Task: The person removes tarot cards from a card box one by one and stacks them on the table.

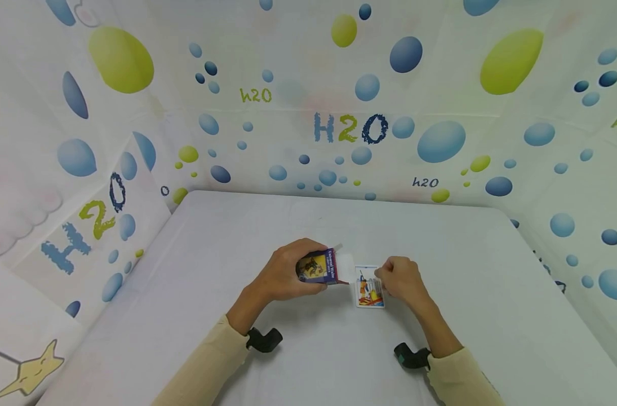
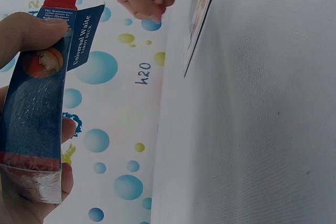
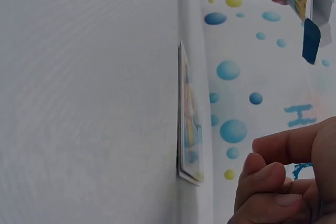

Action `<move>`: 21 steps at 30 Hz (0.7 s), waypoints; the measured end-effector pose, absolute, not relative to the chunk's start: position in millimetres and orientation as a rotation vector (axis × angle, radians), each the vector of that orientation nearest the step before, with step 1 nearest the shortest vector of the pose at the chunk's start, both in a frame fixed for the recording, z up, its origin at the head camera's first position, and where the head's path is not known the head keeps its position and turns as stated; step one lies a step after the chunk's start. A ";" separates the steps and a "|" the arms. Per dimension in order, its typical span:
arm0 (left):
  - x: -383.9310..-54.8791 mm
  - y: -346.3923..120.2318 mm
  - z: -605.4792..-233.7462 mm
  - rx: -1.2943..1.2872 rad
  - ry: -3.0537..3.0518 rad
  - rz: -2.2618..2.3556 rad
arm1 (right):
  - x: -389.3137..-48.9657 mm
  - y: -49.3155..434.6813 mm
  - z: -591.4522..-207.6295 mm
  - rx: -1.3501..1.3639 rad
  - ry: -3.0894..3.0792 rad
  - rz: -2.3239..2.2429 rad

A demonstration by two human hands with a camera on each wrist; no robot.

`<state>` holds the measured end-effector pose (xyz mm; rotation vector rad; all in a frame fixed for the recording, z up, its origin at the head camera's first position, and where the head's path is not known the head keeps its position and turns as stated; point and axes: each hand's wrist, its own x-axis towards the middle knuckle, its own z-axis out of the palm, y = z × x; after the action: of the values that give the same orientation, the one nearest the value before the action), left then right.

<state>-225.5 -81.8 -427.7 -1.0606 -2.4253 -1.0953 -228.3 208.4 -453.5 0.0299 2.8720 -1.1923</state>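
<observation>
Nearest are two cream sleeves [image 1: 207,361] with black wrist mounts [image 1: 264,340]; beyond them, well in from the left and right edges of the white counter [image 1: 267,225], a thin stack of picture cards [image 1: 369,292] lies face up; by its right side, raised off the counter, the right hand [image 1: 403,279] has its fingers curled in together; to its left, the left hand [image 1: 288,268] is clamped round a blue tarot box [image 1: 315,267], open end toward the cards. Past the counter's far edge hangs a bubble-patterned wall covering [image 1: 292,129].
</observation>
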 end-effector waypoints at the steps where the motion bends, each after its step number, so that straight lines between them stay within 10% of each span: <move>1: -225.5 -81.7 -427.8 -1.061 -2.426 -1.093 | -227.7 206.8 -451.6 0.022 2.885 -1.212; 21: -224.0 -75.5 -429.1 -1.134 -2.394 -1.113 | -209.8 180.3 -429.0 -0.230 2.861 -1.648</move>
<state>-224.0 -75.5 -429.1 -1.1340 -2.3938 -1.1129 -209.8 180.3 -429.0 -0.2300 2.8611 -1.6478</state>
